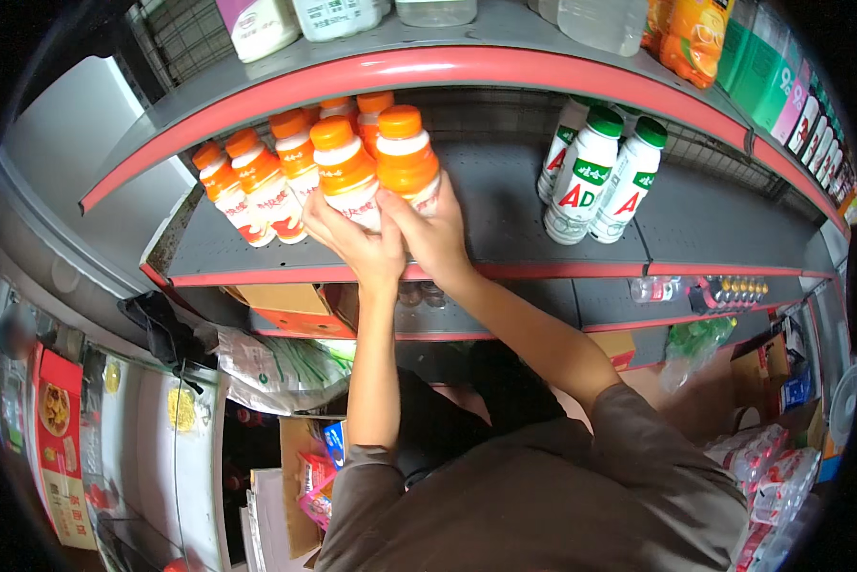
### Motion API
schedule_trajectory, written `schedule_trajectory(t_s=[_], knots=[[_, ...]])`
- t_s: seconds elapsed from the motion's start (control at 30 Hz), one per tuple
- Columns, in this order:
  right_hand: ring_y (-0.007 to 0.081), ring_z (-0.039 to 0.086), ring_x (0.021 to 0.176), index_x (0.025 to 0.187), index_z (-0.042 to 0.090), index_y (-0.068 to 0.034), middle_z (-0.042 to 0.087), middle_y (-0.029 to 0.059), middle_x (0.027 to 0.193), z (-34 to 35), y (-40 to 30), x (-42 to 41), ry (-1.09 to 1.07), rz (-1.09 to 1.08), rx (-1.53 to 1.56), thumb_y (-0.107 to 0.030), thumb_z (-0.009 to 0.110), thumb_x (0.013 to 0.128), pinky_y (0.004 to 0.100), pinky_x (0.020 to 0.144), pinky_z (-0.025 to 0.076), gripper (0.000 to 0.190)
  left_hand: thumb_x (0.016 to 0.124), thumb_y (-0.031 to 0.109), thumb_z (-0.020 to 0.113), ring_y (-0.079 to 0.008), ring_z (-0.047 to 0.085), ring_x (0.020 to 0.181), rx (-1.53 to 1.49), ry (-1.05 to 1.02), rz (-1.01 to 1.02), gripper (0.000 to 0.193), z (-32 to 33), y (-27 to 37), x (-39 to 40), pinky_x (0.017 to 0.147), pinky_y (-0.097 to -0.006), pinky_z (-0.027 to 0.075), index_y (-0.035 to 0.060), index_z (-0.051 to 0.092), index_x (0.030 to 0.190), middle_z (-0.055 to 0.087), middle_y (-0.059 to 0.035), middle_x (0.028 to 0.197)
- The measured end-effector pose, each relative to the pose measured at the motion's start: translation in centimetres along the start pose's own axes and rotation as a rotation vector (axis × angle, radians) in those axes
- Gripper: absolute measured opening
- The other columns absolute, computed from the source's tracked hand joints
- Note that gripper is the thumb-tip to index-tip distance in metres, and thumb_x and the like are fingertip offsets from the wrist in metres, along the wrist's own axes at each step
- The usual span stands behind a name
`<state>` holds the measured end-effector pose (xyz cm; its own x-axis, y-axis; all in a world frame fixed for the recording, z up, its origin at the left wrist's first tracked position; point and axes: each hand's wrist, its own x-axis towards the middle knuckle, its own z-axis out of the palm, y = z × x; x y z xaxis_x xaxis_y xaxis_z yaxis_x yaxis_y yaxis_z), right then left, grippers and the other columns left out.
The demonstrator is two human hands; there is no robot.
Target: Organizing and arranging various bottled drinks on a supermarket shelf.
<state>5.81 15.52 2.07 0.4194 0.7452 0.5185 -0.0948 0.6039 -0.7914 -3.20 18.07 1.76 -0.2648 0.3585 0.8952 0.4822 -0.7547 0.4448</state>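
Note:
My left hand [357, 239] is wrapped around an orange-capped plastic drink bottle [343, 175] near the shelf's front edge. Close beside it, my right hand [432, 229] grips a second orange-capped bottle [407, 168]. Both bottles stand nearly upright, and my fingers hide their lower parts. To their left and behind are several matching bottles [260, 186] on the grey metal shelf [500, 214]. Farther right on that shelf, apart from my hands, stand white bottles with green caps [586, 175]. Whether the held bottles touch the shelf cannot be seen.
A red-edged upper shelf [428, 61] overhangs the bottles and carries other drinks. Below are an open cardboard box [303, 307] and a plastic bag [278, 368]. A white cabinet panel [71, 121] borders the left. Wrapped bottle packs [779, 479] lie at lower right.

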Motion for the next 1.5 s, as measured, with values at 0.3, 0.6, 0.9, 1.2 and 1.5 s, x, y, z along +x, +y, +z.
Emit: schedule_trajectory(t_s=[0.3, 0.6, 0.9, 1.2, 1.5], knots=[[0.0239, 0.061, 0.130, 0.152, 0.038, 0.006, 0.060, 0.0179, 0.142, 0.1, -2.3, -1.1, -0.091, 0.011, 0.203, -0.027, 0.084, 0.094, 0.0392, 0.108, 0.050, 0.081, 0.093, 0.049, 0.058, -0.0521, 0.017, 0.155, 0.010, -0.088, -0.065, 0.091, -0.3, 0.5, 0.3, 0.124, -0.0632, 0.008, -0.0028, 0.027, 0.162, 0.018, -0.0345, 0.167], [0.0396, 0.057, 0.133, 0.157, 0.028, 0.011, 0.051, 0.0322, 0.145, 0.2, 1.2, -0.8, -0.019, -0.181, -0.082, -0.038, 0.082, 0.094, 0.0476, 0.112, 0.046, 0.097, 0.097, 0.052, 0.052, -0.0499, 0.010, 0.161, 0.012, -0.081, -0.103, 0.089, 0.4, -0.3, 0.2, 0.127, -0.0632, 0.004, -0.0004, 0.025, 0.165, 0.009, -0.0342, 0.173], [0.0469, 0.037, 0.150, 0.162, 0.024, 0.006, 0.030, 0.0351, 0.162, -2.3, -3.2, -4.7, 0.047, -0.252, -0.592, -0.035, 0.083, 0.092, 0.0528, 0.119, 0.038, 0.100, 0.099, 0.065, 0.050, -0.0491, 0.013, 0.160, -0.074, -0.009, -0.129, 0.099, -0.1, -0.8, 0.1, 0.127, -0.0601, 0.009, -0.0051, 0.023, 0.163, 0.014, -0.0341, 0.172], [0.0192, 0.066, 0.117, 0.144, 0.049, 0.000, 0.063, 0.0135, 0.131, -12.7, -8.2, -12.3, 0.130, -0.161, -0.334, 0.002, 0.066, 0.100, 0.0322, 0.102, 0.051, 0.048, 0.084, 0.054, 0.074, -0.0502, 0.004, 0.162, 0.327, -0.172, -0.057, 0.121, -0.9, 4.4, -3.2, 0.127, -0.0632, 0.006, -0.0035, 0.008, 0.168, 0.002, -0.0361, 0.173], [0.0119, 0.067, 0.096, 0.129, 0.056, 0.003, 0.069, 0.0092, 0.108, -23.0, -12.0, -10.2, 0.351, -0.299, -0.319, 0.009, 0.067, 0.097, 0.0265, 0.087, 0.052, 0.035, 0.078, 0.013, 0.082, -0.0524, 0.031, 0.150, -0.235, -0.388, -0.009, 0.086, 2.2, 16.2, -9.6, 0.122, -0.0613, 0.025, -0.0024, 0.043, 0.154, 0.031, -0.0346, 0.162]])
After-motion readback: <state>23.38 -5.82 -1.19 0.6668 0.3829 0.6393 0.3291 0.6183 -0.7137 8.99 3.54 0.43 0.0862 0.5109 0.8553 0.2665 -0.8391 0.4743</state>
